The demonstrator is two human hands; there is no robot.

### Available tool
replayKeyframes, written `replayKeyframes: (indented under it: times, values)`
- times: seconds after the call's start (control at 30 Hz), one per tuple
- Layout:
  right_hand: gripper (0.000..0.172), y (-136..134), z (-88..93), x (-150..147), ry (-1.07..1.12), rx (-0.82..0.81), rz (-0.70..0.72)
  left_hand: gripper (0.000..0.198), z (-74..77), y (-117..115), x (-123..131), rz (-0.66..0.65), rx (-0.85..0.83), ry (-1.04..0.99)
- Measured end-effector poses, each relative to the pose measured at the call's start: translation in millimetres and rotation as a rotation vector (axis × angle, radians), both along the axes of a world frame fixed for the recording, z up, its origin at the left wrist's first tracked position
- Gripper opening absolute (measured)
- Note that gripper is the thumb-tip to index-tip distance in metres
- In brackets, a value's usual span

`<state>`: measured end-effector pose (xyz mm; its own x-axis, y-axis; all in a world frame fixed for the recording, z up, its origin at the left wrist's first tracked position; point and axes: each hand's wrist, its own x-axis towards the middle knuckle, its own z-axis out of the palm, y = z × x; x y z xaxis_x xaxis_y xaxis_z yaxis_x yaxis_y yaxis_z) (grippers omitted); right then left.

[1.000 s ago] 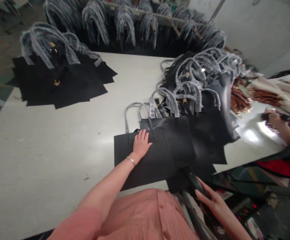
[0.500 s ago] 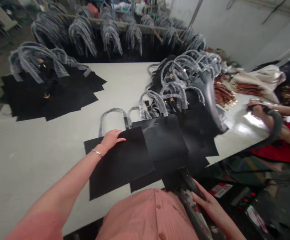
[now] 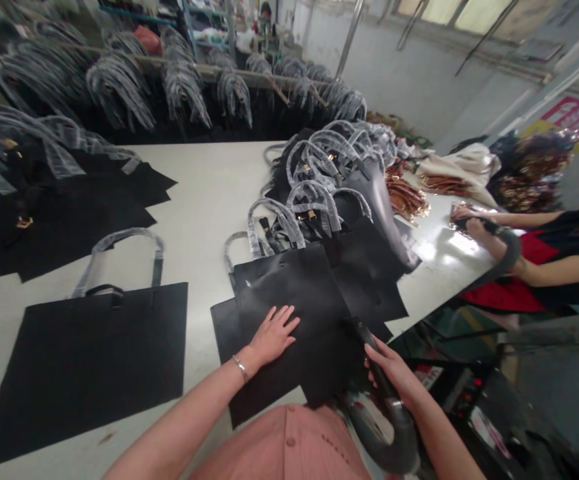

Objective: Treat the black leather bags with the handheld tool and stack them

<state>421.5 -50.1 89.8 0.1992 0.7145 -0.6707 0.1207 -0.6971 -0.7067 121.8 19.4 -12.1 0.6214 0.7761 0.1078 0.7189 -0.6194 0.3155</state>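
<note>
My left hand (image 3: 272, 337) lies flat, fingers spread, on a black bag panel (image 3: 289, 280) in the middle of the table. That panel rests over other black panels, with plastic-wrapped handles (image 3: 276, 220) at its upper edge. In my right hand (image 3: 389, 367) is a black nozzle (image 3: 376, 353) with a thick curved hose (image 3: 386, 450), its tip close to the panel's lower right. To the left lies a separate black bag panel (image 3: 104, 347) with one wrapped handle standing up from its top edge.
More black panels are fanned out at the far left (image 3: 69, 207). Wrapped handles hang from a rack (image 3: 184, 80) behind the white table (image 3: 204, 173). Brown straps (image 3: 404, 190) lie at the right, near a co-worker's arms (image 3: 534, 247) holding a similar hose (image 3: 509, 253).
The top black panel has shifted left, away from the pile. My left hand now lies on the panel beneath, and the nozzle has risen towards it. The view has turned right.
</note>
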Motion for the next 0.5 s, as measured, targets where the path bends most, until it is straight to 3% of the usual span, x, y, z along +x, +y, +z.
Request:
replayKeyframes:
  times: [0.2,0.4,0.5]
  values:
    - [0.067,23,-10.1,0,0.082,0.034,-0.079,0.039,1.0,1,7,-0.005,0.021,0.051]
    - [0.075,6,-17.1,4,0.11,-0.005,-0.079,0.039,-2.5,-15,6,0.024,0.008,0.064]
    - [0.078,4,-23.0,4,0.069,0.068,-0.154,0.044,-1.8,-30,5,0.028,-0.005,0.077]
